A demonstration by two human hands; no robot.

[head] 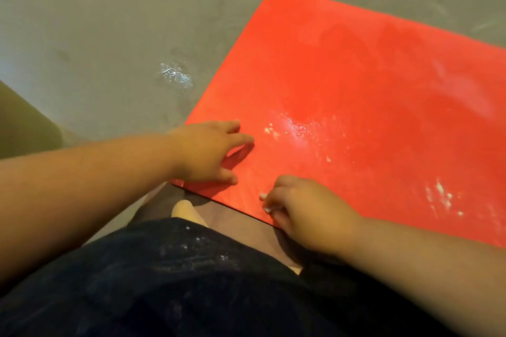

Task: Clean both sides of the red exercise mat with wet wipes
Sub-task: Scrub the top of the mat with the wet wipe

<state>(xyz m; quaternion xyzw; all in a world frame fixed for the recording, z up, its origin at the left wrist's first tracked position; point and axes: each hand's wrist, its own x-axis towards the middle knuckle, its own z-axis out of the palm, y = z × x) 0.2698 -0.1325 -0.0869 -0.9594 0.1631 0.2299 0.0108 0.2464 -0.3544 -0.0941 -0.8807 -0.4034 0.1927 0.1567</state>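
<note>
The red exercise mat [356,85] lies flat on the grey floor and runs off the right side of the view. It carries a shiny wet patch [297,126] and pale crumbs and smears [440,194]. My left hand [210,153] rests on the mat near its near-left corner, with fingers spread and straight. My right hand [304,213] sits at the mat's near edge with fingers curled on that edge; the thumb is hidden. No wet wipe is in sight.
A glistening wet spot [175,75] marks the floor left of the mat. An olive-coloured object [22,123] stands at the far left edge. My dark, dust-flecked clothing [191,282] fills the bottom, with a foot [186,210] just below the mat's corner.
</note>
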